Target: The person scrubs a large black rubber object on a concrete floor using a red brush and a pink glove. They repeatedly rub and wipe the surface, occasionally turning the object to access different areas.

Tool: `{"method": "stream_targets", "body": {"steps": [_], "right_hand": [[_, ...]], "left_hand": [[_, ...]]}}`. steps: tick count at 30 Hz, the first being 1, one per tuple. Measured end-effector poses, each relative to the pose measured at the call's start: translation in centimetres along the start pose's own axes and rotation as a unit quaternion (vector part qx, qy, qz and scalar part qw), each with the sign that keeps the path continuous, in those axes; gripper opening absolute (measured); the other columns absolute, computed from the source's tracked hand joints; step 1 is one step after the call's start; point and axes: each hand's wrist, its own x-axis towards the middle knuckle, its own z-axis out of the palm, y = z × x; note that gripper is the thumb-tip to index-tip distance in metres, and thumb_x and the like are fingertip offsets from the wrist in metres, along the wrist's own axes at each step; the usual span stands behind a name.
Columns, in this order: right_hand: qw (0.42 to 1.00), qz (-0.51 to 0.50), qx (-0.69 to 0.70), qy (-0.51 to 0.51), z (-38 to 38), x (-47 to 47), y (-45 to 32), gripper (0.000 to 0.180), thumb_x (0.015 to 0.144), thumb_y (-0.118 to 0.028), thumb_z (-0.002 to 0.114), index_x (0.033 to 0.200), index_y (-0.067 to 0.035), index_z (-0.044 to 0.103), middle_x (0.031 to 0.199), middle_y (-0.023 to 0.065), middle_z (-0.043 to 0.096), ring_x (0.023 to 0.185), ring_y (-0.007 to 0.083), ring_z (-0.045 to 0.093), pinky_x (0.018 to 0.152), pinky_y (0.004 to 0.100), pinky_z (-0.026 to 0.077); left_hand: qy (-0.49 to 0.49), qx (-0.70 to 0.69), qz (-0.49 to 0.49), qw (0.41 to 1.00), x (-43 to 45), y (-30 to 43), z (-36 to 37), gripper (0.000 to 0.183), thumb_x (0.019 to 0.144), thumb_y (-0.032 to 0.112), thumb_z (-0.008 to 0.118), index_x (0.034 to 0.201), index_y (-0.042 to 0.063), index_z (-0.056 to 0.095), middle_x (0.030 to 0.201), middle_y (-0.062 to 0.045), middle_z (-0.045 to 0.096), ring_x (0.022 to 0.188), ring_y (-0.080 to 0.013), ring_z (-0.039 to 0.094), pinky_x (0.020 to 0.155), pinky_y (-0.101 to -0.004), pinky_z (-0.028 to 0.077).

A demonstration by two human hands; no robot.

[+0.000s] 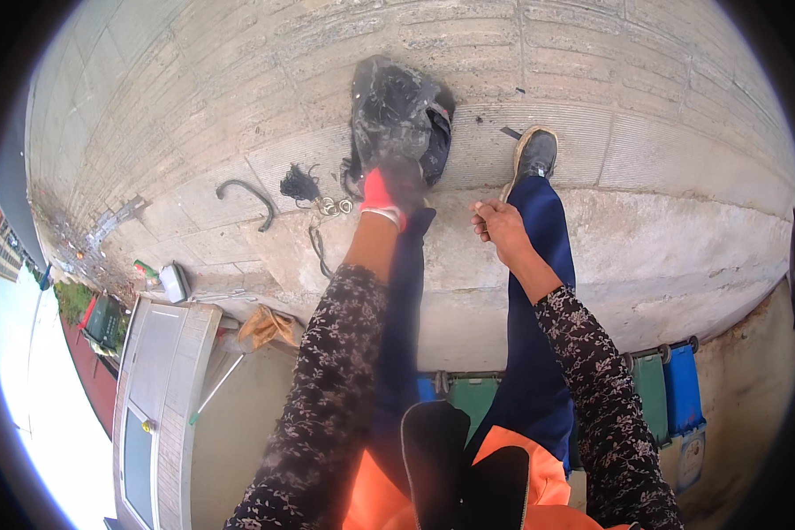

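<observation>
My left hand (385,195) wears a red and dark work glove with a pale cuff and is blurred. It grips the gathered near end of a dusty black plastic bag (394,99) on the pavement. A dark patterned cloth item (439,136) shows along the bag's right side. My right hand (501,228) is bare, over the kerb beside my right trouser leg. Its fingers are curled and the thumb lies near the index finger; whether something small is between them cannot be seen. Left of the bag lie a bundle of black cords (298,183) and pale rings (334,207).
A curved dark strap (246,199) and a thinner one (318,252) lie to the left. My right shoe (538,154) stands beside a black scrap (511,133). Below the stone kerb (669,235) are green (650,397) and blue (684,391) wheeled bins.
</observation>
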Motion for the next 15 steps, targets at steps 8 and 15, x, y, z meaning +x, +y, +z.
{"method": "stream_targets", "body": {"steps": [8, 15], "right_hand": [[0.984, -0.037, 0.172, -0.030, 4.1, -4.7, -2.3, 0.025, 0.096, -0.022, 0.058, 0.102, 0.000, 0.067, 0.078, 0.0040, 0.061, 0.063, 0.0105, 0.054, 0.054, 0.0246, 0.043], [0.968, -0.025, 0.230, -0.100, 4.8, -6.7, -1.7, 0.022, 0.097, -0.020, 0.057, 0.103, -0.001, 0.066, 0.080, 0.0029, 0.060, 0.063, 0.0093, 0.053, 0.058, 0.0236, 0.044]], "left_hand": [[-0.138, -0.623, -0.254, 0.726, -5.2, 10.2, -7.9, 0.030, 0.097, 0.027, 0.045, 0.120, 0.011, 0.056, 0.107, -0.005, 0.065, 0.085, -0.0172, 0.064, 0.065, -0.0286, 0.051], [-0.018, -0.131, 0.079, 0.988, -4.3, 9.1, -5.5, 0.017, 0.095, 0.026, 0.050, 0.085, 0.016, 0.059, 0.059, 0.006, 0.039, 0.043, -0.0109, 0.033, 0.040, -0.0262, 0.029]]}}
